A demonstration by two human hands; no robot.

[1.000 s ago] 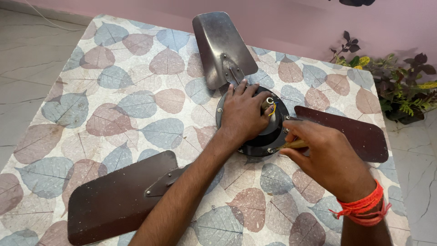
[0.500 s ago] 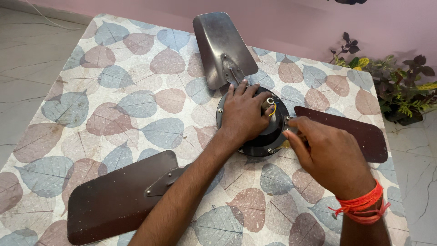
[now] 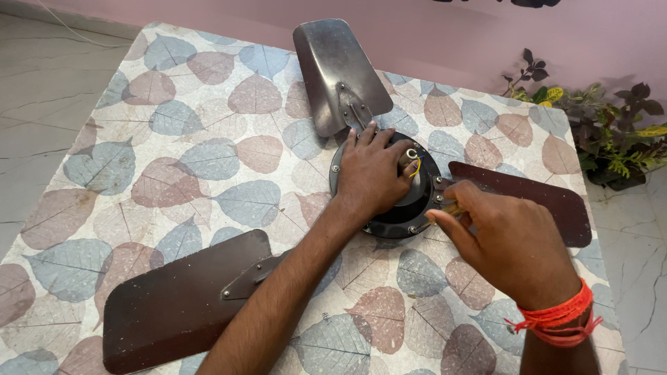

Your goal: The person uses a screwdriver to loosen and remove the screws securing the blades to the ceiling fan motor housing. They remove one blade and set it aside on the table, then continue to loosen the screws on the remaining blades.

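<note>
A dark brown ceiling fan lies flat on a leaf-patterned cloth [image 3: 208, 153]. Its round black motor hub [image 3: 410, 208] sits in the middle, with three blades: a far blade [image 3: 333, 69], a near-left blade [image 3: 180, 305] and a right blade [image 3: 528, 198]. My left hand [image 3: 372, 173] presses palm down on top of the hub, next to its short shaft and yellow wires. My right hand [image 3: 511, 243], with an orange thread on the wrist, grips a thin tool with a pale handle [image 3: 453, 207] at the hub's right edge, where the right blade's bracket joins.
The cloth covers a table whose edges drop to a pale tiled floor [image 3: 42, 97] on the left and right. A potted plant with dark and yellow-green leaves [image 3: 611, 132] stands at the far right against a pink wall [image 3: 431, 35].
My right hand has shifted slightly at the hub's right edge with the tool. My left hand stays pressed on the hub.
</note>
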